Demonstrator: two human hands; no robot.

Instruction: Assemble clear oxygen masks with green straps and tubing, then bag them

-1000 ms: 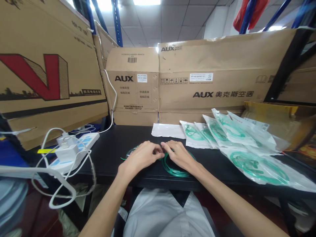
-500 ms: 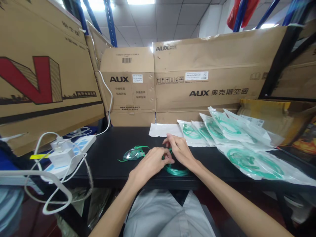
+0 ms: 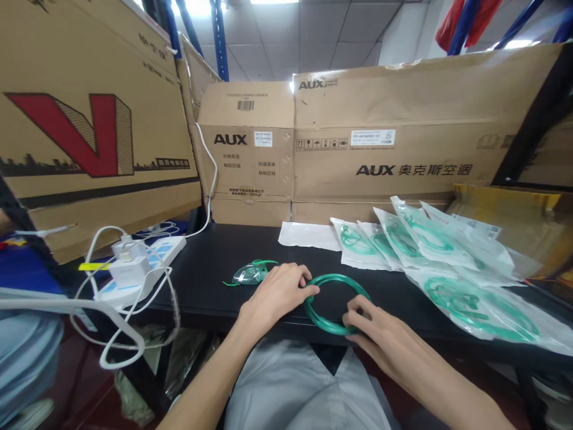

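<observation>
A coil of green tubing (image 3: 329, 327) lies near the front edge of the black table. My left hand (image 3: 286, 286) pinches the coil's left side between thumb and fingers. On the right side of the loop, my right hand (image 3: 364, 319) grips the tubing with curled fingers. Beyond my left hand rests a clear oxygen mask (image 3: 249, 275) with a green strap, apart from my fingers.
Several clear-fronted pouches (image 3: 358, 242) with green tubing pile up at the right. A flat white pouch (image 3: 308, 235) lies at the back. Left stands a power strip (image 3: 168, 249) with tangled white cables (image 3: 134, 358). Cardboard boxes (image 3: 250, 167) wall the table's rear.
My right hand has moved from beside my left hand to the right and nearer me, onto the coil's right side. The coil's whole loop now shows. The view has shifted slightly left.
</observation>
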